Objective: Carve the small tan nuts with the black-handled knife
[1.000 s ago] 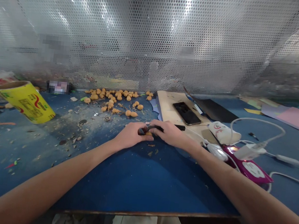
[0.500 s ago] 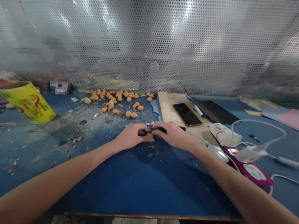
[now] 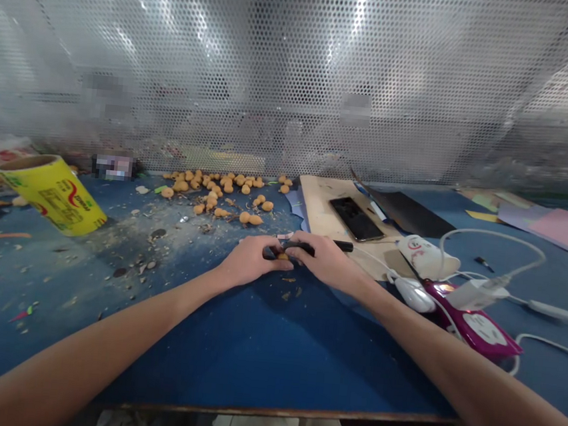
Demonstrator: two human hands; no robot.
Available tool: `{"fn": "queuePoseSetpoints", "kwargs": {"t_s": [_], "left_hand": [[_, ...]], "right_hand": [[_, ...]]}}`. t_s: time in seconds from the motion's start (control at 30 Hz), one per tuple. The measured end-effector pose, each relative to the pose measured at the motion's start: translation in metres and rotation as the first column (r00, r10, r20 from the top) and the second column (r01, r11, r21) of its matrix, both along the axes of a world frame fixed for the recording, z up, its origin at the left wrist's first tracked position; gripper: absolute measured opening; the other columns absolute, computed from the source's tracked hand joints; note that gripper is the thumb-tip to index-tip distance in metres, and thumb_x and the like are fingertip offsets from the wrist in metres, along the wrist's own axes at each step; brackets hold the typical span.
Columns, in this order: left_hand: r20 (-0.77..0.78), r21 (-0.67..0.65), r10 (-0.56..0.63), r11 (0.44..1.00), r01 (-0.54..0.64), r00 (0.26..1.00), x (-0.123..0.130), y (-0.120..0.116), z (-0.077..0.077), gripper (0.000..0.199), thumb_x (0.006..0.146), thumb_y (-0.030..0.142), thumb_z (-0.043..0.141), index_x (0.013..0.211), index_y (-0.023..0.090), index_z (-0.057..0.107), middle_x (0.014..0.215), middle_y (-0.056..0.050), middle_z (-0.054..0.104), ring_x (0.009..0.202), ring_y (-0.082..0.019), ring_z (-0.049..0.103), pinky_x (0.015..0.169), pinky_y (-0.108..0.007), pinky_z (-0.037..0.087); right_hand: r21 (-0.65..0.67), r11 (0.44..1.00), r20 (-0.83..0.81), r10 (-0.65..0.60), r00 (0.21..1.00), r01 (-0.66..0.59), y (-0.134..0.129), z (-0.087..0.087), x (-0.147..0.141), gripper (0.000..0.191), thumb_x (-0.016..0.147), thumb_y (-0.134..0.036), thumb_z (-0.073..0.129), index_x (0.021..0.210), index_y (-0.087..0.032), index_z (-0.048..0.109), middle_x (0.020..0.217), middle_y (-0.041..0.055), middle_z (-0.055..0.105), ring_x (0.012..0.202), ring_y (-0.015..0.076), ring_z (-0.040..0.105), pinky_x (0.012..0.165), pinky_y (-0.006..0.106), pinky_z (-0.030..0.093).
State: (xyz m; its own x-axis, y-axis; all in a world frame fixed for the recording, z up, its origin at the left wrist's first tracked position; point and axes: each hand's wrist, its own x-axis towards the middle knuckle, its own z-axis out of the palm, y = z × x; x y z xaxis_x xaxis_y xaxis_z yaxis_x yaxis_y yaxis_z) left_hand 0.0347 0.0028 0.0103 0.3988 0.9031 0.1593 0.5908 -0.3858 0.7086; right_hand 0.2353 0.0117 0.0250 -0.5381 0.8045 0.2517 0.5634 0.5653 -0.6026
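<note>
Compared with half a second earlier, the two hands have barely moved; the main difference is that a little more of the black-handled tool (image 3: 334, 245) shows past the knuckles of the right hand (image 3: 327, 263). That hand is closed around the tool's handle, which lies almost level and points toward the left hand (image 3: 254, 260). The left hand is curled and closed on the small orange piece (image 3: 282, 256), pinching it low over the blue workbench (image 3: 249, 370). Only a sliver of the piece shows between the fingers, so its full shape is hidden, but it has a matte, tan-orange surface. The tool's tip is hidden by the fingers, so I cannot tell whether it touches the piece. Behind the small orange piece lies a scattered heap of similar orange lumps (image 3: 220, 190), many shaped like little gourds, with crumbs and dust spread over the bench to its left. Further left of the small orange piece stands a tilted yellow printed roll (image 3: 52, 194). Just behind and to the right of it, a black smartphone (image 3: 356, 219) rests on a tan board (image 3: 333, 201). Further right are a white computer mouse (image 3: 414, 294) and a magenta device (image 3: 471, 328) with white cables.
</note>
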Motion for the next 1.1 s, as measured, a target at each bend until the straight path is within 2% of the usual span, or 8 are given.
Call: {"fn": "queuePoseSetpoints", "kwargs": {"t_s": [0.13, 0.27, 0.4, 0.53, 0.63, 0.73, 0.87, 1.1], "left_hand": [[-0.026, 0.01, 0.015, 1.0, -0.015, 1.0, 0.0, 0.0, -0.001, 0.038, 0.074, 0.056, 0.068, 0.077, 0.019, 0.065, 0.072, 0.0, 0.063, 0.065, -0.016, 0.056, 0.056, -0.025, 0.034], [-0.018, -0.002, -0.011, 1.0, 0.011, 1.0, 0.0, 0.0, -0.001, 0.037, 0.075, 0.056, 0.068, 0.083, 0.02, 0.068, 0.079, -0.002, 0.066, 0.069, -0.018, 0.058, 0.057, -0.025, 0.036], [-0.019, 0.036, -0.004, 0.999, 0.004, 1.0, 0.0, 0.001, -0.003, 0.036, 0.075, 0.055, 0.068, 0.082, 0.019, 0.068, 0.078, -0.002, 0.065, 0.069, -0.017, 0.057, 0.059, -0.025, 0.037], [-0.052, 0.043, 0.007, 0.999, -0.004, 0.999, 0.0, 0.001, -0.003, 0.039, 0.074, 0.057, 0.067, 0.076, 0.019, 0.063, 0.067, 0.0, 0.059, 0.061, -0.015, 0.052, 0.055, -0.025, 0.033], [-0.053, 0.027, -0.017, 0.999, 0.019, 0.998, 0.0, 0.0, 0.0, 0.039, 0.077, 0.058, 0.064, 0.076, 0.019, 0.062, 0.067, 0.0, 0.058, 0.059, -0.014, 0.05, 0.054, -0.025, 0.032], [-0.048, 0.047, -0.012, 0.999, 0.015, 0.999, 0.0, -0.001, 0.001, 0.038, 0.076, 0.057, 0.066, 0.076, 0.019, 0.062, 0.069, 0.001, 0.059, 0.061, -0.014, 0.051, 0.055, -0.025, 0.033], [-0.055, 0.062, -0.008, 0.998, 0.012, 0.998, 0.0, 0.0, -0.001, 0.037, 0.078, 0.055, 0.065, 0.076, 0.018, 0.062, 0.071, 0.0, 0.059, 0.063, -0.015, 0.052, 0.057, -0.025, 0.034], [-0.028, 0.038, -0.036, 0.999, 0.037, 0.999, -0.001, -0.001, 0.001, 0.04, 0.074, 0.058, 0.067, 0.08, 0.019, 0.066, 0.071, 0.0, 0.059, 0.062, -0.014, 0.051, 0.056, -0.026, 0.033]], "right_hand": [[-0.006, 1.0, 0.005, -0.001, 1.0, 0.001, -0.003, 0.002, -0.002, 0.015, 0.093, -0.026, 0.046, 0.093, -0.023, 0.061, 0.089, 0.0025, 0.067, 0.079, 0.0177, 0.059, 0.07, 0.029, 0.04], [-0.022, 0.998, 0.087, 0.069, 0.994, -0.067, -0.004, 0.008, 0.002, 0.017, 0.093, -0.029, 0.048, 0.095, -0.024, 0.063, 0.089, 0.0027, 0.067, 0.077, 0.0185, 0.059, 0.069, 0.03, 0.041], [0.033, 0.996, 0.131, 0.083, 0.988, -0.088, -0.008, 0.008, 0.001, 0.02, 0.095, -0.026, 0.043, 0.1, -0.024, 0.062, 0.09, 0.003, 0.067, 0.075, 0.0177, 0.058, 0.07, 0.03, 0.041], [0.02, 0.999, 0.132, 0.026, 0.991, -0.029, -0.008, 0.008, -0.003, 0.019, 0.095, -0.026, 0.043, 0.105, -0.023, 0.059, 0.096, 0.0048, 0.068, 0.08, 0.0199, 0.061, 0.071, 0.031, 0.041], [-0.018, 0.999, 0.124, -0.038, 0.992, 0.041, -0.006, 0.007, -0.002, 0.016, 0.095, -0.028, 0.045, 0.103, -0.023, 0.057, 0.099, 0.0058, 0.068, 0.085, 0.0212, 0.062, 0.072, 0.031, 0.042], [-0.014, 0.999, 0.094, -0.043, 0.995, 0.044, -0.002, 0.002, -0.001, 0.012, 0.095, -0.029, 0.046, 0.102, -0.022, 0.054, 0.103, 0.0058, 0.066, 0.091, 0.021, 0.062, 0.076, 0.031, 0.043], [0.001, 0.999, 0.017, -0.032, 0.999, 0.032, 0.004, -0.007, -0.001, 0.017, 0.095, -0.031, 0.047, 0.108, -0.022, 0.047, 0.103, 0.0071, 0.065, 0.094, 0.0212, 0.061, 0.08, 0.033, 0.044], [-0.148, 0.988, 0.017, -0.053, 0.998, 0.055, 0.006, -0.003, 0.004, 0.021, 0.092, -0.036, 0.05, 0.106, -0.021, 0.047, 0.093, 0.0055, 0.064, 0.085, 0.0202, 0.06, 0.077, 0.034, 0.045]]}}
